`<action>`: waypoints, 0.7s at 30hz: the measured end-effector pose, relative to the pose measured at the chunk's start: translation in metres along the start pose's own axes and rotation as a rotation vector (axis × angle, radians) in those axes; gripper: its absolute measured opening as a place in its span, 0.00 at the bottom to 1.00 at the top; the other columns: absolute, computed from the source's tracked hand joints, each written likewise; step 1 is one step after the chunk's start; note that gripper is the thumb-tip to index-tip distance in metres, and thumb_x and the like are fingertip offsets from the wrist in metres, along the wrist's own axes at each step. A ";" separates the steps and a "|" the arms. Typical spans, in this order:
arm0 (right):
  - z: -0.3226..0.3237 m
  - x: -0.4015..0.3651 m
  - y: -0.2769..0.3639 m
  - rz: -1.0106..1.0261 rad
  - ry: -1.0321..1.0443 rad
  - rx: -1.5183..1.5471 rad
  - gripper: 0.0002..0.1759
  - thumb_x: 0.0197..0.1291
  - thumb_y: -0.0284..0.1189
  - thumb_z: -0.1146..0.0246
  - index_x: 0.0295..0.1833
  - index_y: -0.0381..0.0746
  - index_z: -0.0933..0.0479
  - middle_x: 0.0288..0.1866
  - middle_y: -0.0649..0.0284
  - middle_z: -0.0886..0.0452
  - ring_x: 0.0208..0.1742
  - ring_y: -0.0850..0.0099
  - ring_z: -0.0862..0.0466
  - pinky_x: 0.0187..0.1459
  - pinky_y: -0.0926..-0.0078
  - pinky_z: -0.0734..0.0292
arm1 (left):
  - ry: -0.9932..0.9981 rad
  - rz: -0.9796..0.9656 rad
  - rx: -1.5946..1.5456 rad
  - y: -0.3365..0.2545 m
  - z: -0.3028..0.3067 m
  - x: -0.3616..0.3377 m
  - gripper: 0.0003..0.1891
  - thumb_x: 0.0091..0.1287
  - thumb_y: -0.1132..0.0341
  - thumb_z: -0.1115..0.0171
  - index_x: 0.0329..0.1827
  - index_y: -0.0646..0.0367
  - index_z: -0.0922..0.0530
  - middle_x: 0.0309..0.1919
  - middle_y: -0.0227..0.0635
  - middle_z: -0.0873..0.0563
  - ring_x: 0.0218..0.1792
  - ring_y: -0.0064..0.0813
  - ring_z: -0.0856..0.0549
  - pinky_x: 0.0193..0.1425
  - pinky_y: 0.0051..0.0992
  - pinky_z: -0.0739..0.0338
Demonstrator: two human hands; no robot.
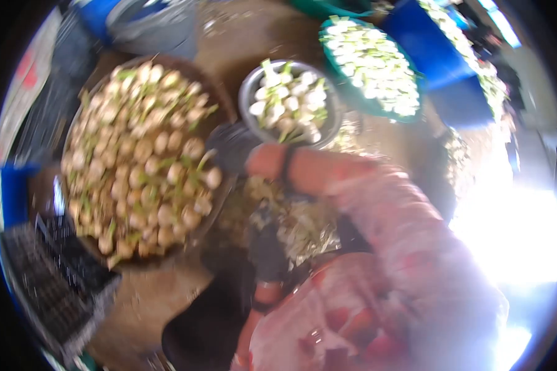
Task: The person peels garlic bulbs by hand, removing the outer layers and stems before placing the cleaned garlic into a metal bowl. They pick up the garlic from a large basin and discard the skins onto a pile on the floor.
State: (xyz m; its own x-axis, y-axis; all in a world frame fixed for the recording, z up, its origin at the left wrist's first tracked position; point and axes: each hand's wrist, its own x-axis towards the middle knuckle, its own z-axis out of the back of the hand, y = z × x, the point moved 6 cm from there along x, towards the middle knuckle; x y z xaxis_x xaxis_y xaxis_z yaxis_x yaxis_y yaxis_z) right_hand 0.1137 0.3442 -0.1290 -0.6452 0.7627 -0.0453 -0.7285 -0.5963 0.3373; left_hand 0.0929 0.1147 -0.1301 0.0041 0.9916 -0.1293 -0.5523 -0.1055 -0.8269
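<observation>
My right hand [232,148], in a dark grey glove, reaches across to the right rim of a large round basin [229,102]. The basin is heaped with unpeeled onions [142,151] with short green stalks. Just by my fingers lies an onion [212,178]; whether I touch it is too blurred to see. Lower down, near my lap, is my left hand [267,247], also gloved, above a pile of onion peelings [306,232]. Its fingers are smeared by motion, and anything in them cannot be made out. A grey metal bowl [246,102] of peeled white onions stands just beyond my right wrist.
A green tub [422,102] filled with trimmed white onions stands behind the bowl, beside a blue barrel [430,46]. A black plastic crate [59,278] lies at the lower left. At the back left stands a grey bucket [151,34]. The floor [148,303] looks wet.
</observation>
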 end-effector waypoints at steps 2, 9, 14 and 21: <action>-0.032 0.032 0.015 -0.076 0.076 -0.089 0.10 0.49 0.29 0.36 0.37 0.42 0.14 0.36 0.55 0.14 0.39 0.54 0.14 0.39 0.50 0.22 | 0.148 -0.154 0.290 -0.024 0.021 0.004 0.22 0.72 0.72 0.50 0.70 0.62 0.30 0.65 0.43 0.23 0.66 0.41 0.25 0.71 0.38 0.34; -0.068 0.052 0.005 -0.160 0.310 -0.092 0.12 0.53 0.32 0.37 0.42 0.44 0.12 0.39 0.56 0.12 0.42 0.55 0.13 0.40 0.52 0.21 | 0.055 -0.178 0.160 -0.023 0.039 0.006 0.25 0.72 0.75 0.53 0.73 0.59 0.35 0.71 0.39 0.29 0.68 0.33 0.27 0.72 0.36 0.34; 0.011 -0.017 0.024 -0.220 0.076 0.288 0.15 0.56 0.35 0.38 0.47 0.43 0.15 0.41 0.54 0.13 0.44 0.54 0.14 0.47 0.57 0.20 | 0.072 0.041 -0.144 -0.005 0.032 0.010 0.36 0.69 0.50 0.50 0.75 0.63 0.40 0.72 0.46 0.33 0.72 0.46 0.33 0.77 0.43 0.43; 0.030 -0.130 0.019 -0.199 -0.025 0.786 0.21 0.54 0.35 0.34 0.54 0.41 0.21 0.47 0.52 0.16 0.51 0.53 0.16 0.53 0.57 0.22 | 0.137 0.226 -1.780 -0.043 0.014 0.014 0.26 0.75 0.65 0.50 0.74 0.62 0.40 0.67 0.45 0.27 0.66 0.45 0.25 0.71 0.44 0.32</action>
State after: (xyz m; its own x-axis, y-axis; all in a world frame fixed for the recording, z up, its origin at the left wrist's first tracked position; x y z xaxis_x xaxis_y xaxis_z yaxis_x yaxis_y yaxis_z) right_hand 0.1910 0.2413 -0.0881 -0.5085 0.8468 -0.1560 -0.4485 -0.1058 0.8875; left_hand 0.1056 0.1342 -0.0885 0.1766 0.9451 -0.2749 0.9138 -0.2612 -0.3111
